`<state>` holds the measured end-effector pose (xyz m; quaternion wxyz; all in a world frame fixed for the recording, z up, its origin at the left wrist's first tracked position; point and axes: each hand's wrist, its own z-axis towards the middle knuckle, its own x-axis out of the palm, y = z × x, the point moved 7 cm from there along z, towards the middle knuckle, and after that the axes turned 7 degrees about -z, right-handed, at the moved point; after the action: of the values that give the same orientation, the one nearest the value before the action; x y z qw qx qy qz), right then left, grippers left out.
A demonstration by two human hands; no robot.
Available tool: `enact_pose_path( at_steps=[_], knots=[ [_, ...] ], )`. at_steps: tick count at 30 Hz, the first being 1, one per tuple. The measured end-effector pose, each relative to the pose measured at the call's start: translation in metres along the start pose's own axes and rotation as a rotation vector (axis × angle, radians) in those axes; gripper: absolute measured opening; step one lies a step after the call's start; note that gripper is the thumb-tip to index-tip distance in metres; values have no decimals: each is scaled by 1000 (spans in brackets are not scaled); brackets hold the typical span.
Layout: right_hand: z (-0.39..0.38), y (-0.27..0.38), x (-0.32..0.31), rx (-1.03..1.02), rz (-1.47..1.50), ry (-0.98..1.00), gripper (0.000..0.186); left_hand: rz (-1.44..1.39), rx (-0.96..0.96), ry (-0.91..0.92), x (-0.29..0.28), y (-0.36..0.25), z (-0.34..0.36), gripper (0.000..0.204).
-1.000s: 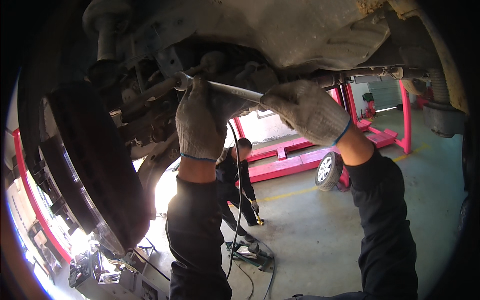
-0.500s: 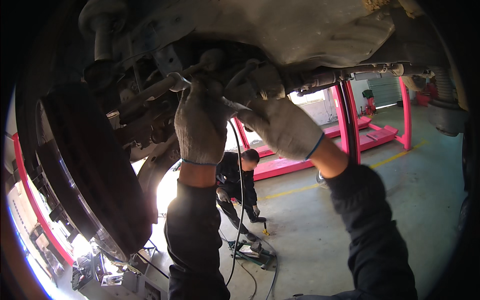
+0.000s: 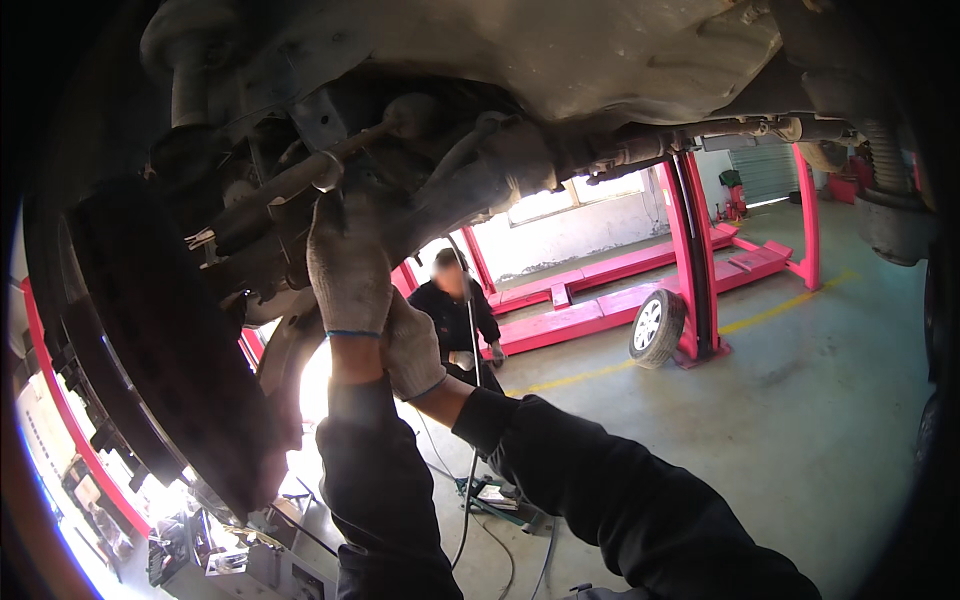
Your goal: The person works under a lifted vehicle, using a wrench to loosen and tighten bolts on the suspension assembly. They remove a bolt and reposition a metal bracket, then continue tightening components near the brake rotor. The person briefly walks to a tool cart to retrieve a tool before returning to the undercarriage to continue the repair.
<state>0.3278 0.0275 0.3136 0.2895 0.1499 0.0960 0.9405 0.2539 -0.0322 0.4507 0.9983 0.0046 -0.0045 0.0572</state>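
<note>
Above me is the underside of a raised car. A steering tie rod (image 3: pixel 282 192) slants down toward the brake disc (image 3: pixel 175 340) on the left. The shiny jaw of a wrench (image 3: pixel 328 172) sits around the rod. Just below that jaw, my left hand (image 3: pixel 350 270), in a whitish knit glove, is closed on the wrench; its handle is hidden by the glove. My right hand (image 3: pixel 414 345), gloved the same way, is tucked behind my left hand and wrist. Its fingers are hidden, so whether it grips the handle does not show.
A co-worker (image 3: pixel 455 310) in dark clothes is low to the floor beyond my arms. A cable (image 3: pixel 474 400) hangs down near them. Pink lift ramps (image 3: pixel 570 325) and a post (image 3: pixel 690 260) stand behind, with a wheel (image 3: pixel 657 328) leaning there. Tools (image 3: pixel 215 545) lie lower left.
My right hand has swung down and left, from right of the wrench to behind my left hand. My left hand has dropped slightly with the wrench. The co-worker has straightened up somewhat.
</note>
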Motion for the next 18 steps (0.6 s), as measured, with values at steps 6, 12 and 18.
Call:
enact_pose_path(
  at_steps=[6, 12, 18],
  knots=[
    [9, 45, -81, -338, -563, 210, 18, -670, -586, 147, 35, 16, -35, 33],
    [66, 72, -164, -140, -407, 514, 43, 317, 264, 110, 26, -49, -14, 38],
    [135, 138, -189, -110, -725, 783, 49, 70, 201, 91, 31, -59, 1, 43]
  ],
)
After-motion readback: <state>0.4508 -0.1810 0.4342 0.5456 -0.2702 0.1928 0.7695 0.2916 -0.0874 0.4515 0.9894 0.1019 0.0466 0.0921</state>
